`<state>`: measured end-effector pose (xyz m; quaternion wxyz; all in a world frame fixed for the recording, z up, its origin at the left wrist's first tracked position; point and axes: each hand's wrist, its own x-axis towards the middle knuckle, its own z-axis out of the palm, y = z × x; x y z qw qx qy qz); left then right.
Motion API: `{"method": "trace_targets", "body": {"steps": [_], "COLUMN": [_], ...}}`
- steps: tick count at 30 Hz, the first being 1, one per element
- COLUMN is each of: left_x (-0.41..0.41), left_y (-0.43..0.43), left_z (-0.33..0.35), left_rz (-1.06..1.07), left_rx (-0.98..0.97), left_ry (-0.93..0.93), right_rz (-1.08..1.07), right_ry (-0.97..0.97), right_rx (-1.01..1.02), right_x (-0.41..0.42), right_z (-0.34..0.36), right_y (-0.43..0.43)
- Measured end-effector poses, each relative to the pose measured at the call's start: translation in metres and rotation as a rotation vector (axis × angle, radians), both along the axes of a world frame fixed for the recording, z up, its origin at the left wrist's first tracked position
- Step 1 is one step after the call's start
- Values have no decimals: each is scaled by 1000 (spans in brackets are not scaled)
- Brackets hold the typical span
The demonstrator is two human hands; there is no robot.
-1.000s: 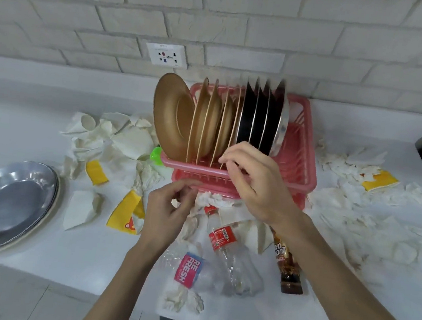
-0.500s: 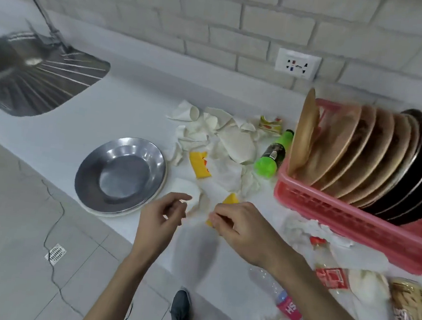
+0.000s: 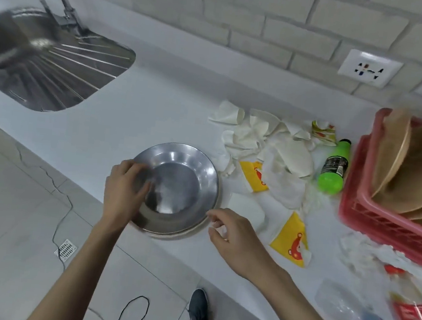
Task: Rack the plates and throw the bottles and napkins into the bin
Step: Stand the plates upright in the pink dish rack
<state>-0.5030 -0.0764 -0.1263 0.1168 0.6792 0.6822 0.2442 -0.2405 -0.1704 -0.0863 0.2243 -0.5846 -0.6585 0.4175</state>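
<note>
White counter (image 3: 158,106), brick wall (image 3: 247,19) — left grip (image 3: 122,191) clasps steel plate (image 3: 190,173); right grip (image 3: 235,239) loose, empty.

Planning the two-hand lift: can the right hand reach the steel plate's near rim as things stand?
Probably yes. The right hand hovers by the near-right rim of the steel plate, nothing between; the left hand grips its left rim.

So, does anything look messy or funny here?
Yes. Crumpled napkins lie scattered over the counter. A green bottle lies tipped on its side beside the pink rack. One steel plate sits out on the counter, not racked.
</note>
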Motion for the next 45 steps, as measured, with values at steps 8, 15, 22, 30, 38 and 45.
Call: {"method": "trace_targets", "body": {"steps": [8,15,22,30,38,45], "left_x": [-28,-32,-33,-21,15,88], "left_y": [27,29,33,24,-8,-55], "left_z": [-24,-31,-26,15,41,39], "left_rz": [94,73,59,90,86,-38], "left_rx": [-168,-128,-57,-3,53,-58], "left_ry": [-80,-272,-333,-588,-657,-694], "right_rz": [-16,-80,-199,-403,-590,-617], "right_ry": [-126,-69,76,657,803,730], "right_rx": [-60,-115,-83,-202,-42,112], "right_x": [-21,-31,-32,-23,17,64], "right_z": [-12,-19,-18,-21,-9,12], "right_y": [11,14,12,6,-20,-80]}}
